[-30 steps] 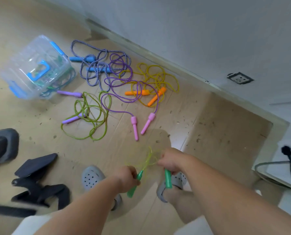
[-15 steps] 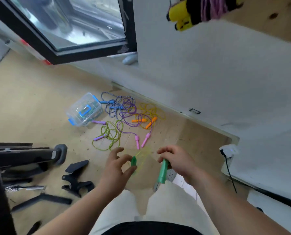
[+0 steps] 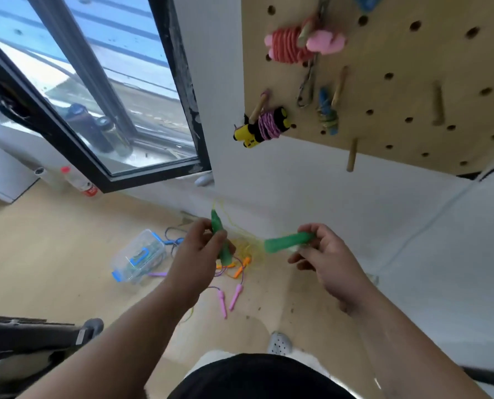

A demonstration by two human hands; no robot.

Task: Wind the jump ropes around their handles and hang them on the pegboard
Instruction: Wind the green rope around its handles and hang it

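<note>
My left hand (image 3: pixel 199 254) grips one green handle (image 3: pixel 219 231) of a jump rope, held roughly upright. My right hand (image 3: pixel 326 254) pinches the other green handle (image 3: pixel 286 243), which lies almost level and points left. A thin yellow rope (image 3: pixel 245 243) hangs blurred between the two handles. The wooden pegboard (image 3: pixel 398 67) is on the wall at the upper right, with a pink wound rope (image 3: pixel 291 46) and a yellow-handled wound rope (image 3: pixel 264 128) hanging on its pegs. More loose ropes with pink handles (image 3: pixel 228 298) and orange handles (image 3: pixel 240 269) lie on the floor.
A clear plastic box (image 3: pixel 137 256) with blue latches sits on the floor by the ropes. A bare wooden peg (image 3: pixel 352 155) sticks out near the pegboard's lower edge. A window (image 3: pixel 81 96) is on the left, a dark chair base (image 3: pixel 38 341) at the lower left.
My view has risen from the floor to the wall and pegboard. Both hands lifted the green handles and moved them apart; the right handle turned from hanging down to nearly level.
</note>
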